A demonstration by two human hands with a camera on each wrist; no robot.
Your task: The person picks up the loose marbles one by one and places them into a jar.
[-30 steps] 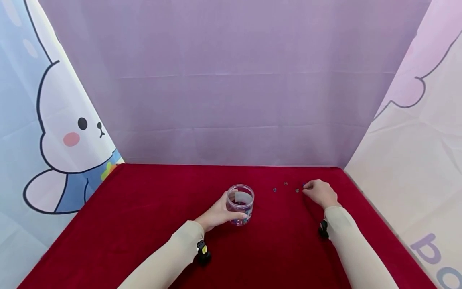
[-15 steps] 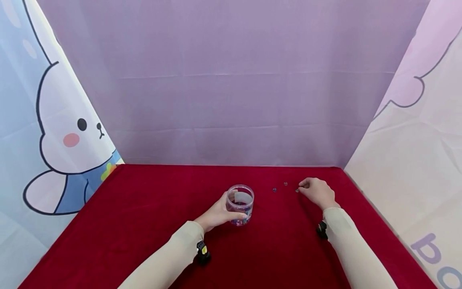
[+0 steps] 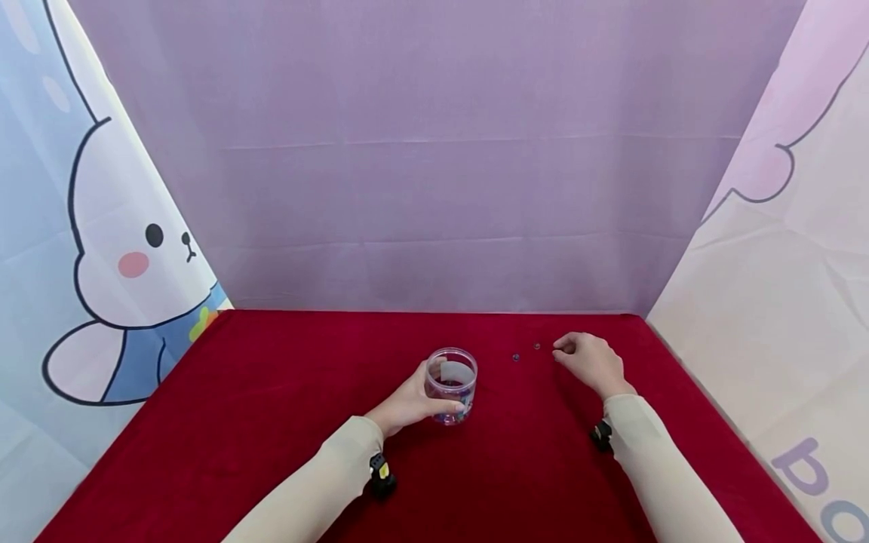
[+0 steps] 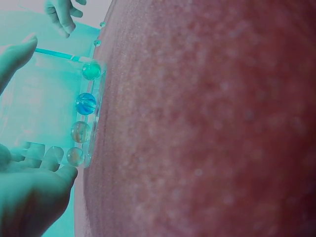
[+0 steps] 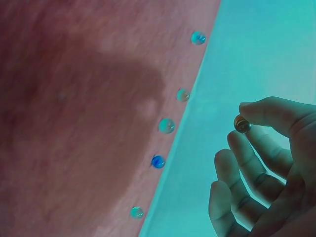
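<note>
My left hand grips a clear round plastic jar from its left side, thumb across the front. The jar stands upright and open at the top, with several glass marbles along its bottom. To the right, my right hand is just above the red cloth. In the right wrist view it pinches a brownish marble between thumb and index finger, the other fingers loosely bent. Several more marbles lie in a loose line on the cloth, among them a blue one and a clear one.
Red cloth covers the table. Two loose marbles show between the jar and my right hand, the nearer being a dark one. A purple curtain hangs behind, with printed sheets at both sides.
My right hand has shifted a little left along the marbles. The marble beside its fingertips no longer shows in the head view. My left hand and the jar stay put.
</note>
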